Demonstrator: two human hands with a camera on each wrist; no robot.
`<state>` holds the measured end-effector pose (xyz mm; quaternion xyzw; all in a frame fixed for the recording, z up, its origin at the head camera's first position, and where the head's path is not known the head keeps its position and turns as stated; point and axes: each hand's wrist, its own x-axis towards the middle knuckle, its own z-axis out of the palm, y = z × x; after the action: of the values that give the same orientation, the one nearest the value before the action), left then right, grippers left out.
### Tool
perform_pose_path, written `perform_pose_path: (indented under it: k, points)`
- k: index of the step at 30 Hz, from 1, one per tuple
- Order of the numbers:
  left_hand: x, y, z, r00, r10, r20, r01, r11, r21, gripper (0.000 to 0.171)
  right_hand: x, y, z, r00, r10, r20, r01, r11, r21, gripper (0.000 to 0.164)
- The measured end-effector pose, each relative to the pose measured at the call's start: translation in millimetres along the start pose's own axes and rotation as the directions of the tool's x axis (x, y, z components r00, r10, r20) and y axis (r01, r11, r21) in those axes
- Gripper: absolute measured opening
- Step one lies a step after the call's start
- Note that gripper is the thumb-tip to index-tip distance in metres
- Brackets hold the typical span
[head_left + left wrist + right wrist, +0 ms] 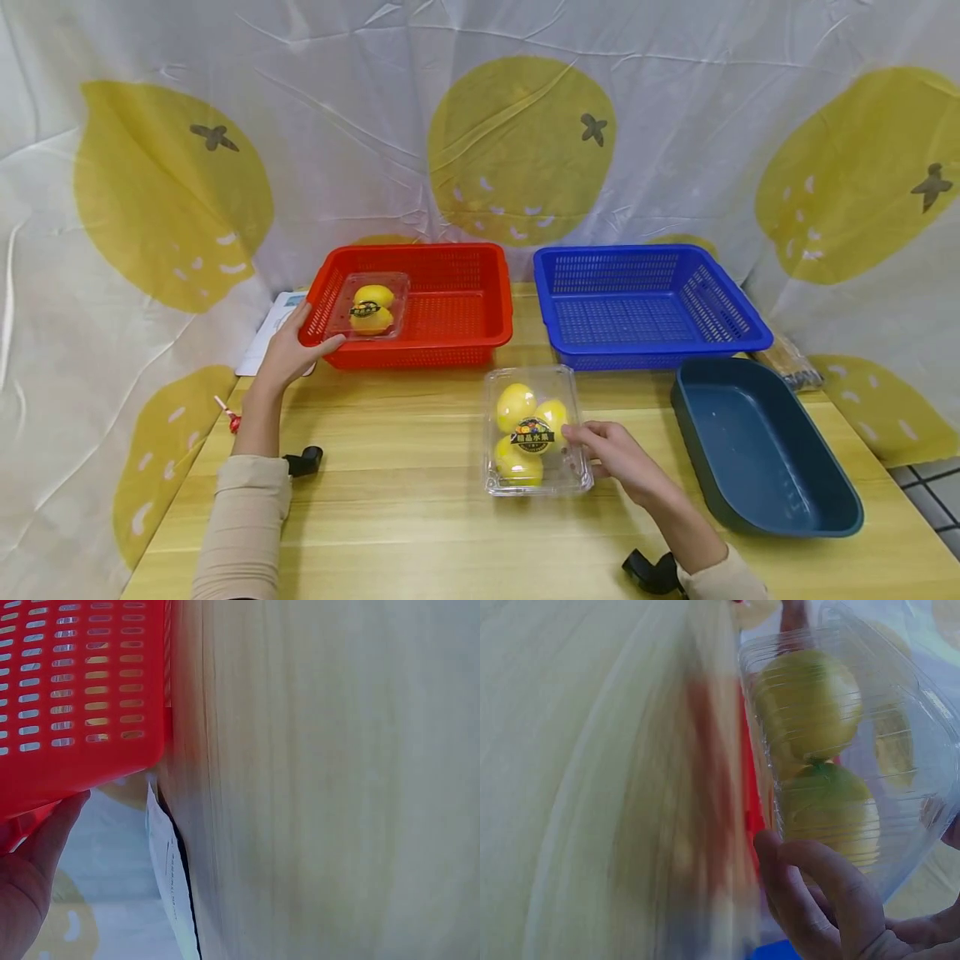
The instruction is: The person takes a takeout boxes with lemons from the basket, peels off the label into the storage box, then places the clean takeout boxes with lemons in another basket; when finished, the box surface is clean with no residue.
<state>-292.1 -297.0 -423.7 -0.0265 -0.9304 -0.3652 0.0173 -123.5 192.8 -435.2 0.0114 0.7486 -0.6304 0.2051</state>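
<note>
My right hand (618,457) pinches the right side of a clear plastic fruit box (558,383), thumb over the lid. Inside it are three yellow fruits under a round black label. In the right wrist view, curled fingers (847,889) hold the box (900,847), tilted above the wooden table. My left hand (288,350) rests at the near left corner of the red basket (450,354), thumb along the front rim and fingers spread along the side. A similar fruit box (400,292) with two visible fruits lies in the basket's left part.
A blue basket (637,360) stands right of the red one. A dark teal tub (765,450) sits at the table's right. Papers (262,346) lie behind my left hand, with a red lollipop (234,422) nearer. A lemon-print cloth (337,133) hangs behind the table.
</note>
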Motion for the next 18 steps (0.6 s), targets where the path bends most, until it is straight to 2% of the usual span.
perform_pose_path:
  k: [8,14,18]
  points:
    - [-0.2,1.3,0.2,1.000,-0.002,0.010,0.002,1.000,-0.007,0.102,11,13,0,1.000,0.015,-0.003,-0.015,1.000,0.017,0.059]
    - [-1.6,0.5,-0.2,1.000,0.003,0.005,-0.003,1.000,-0.006,0.104,14,14,0,0.993,0.027,-0.115,-0.036,0.997,-0.075,0.053]
    - [-2.0,0.4,-0.4,1.000,0.005,0.002,-0.005,1.000,-0.011,0.103,13,13,-3,0.992,0.023,-0.123,-0.033,0.996,-0.080,0.051]
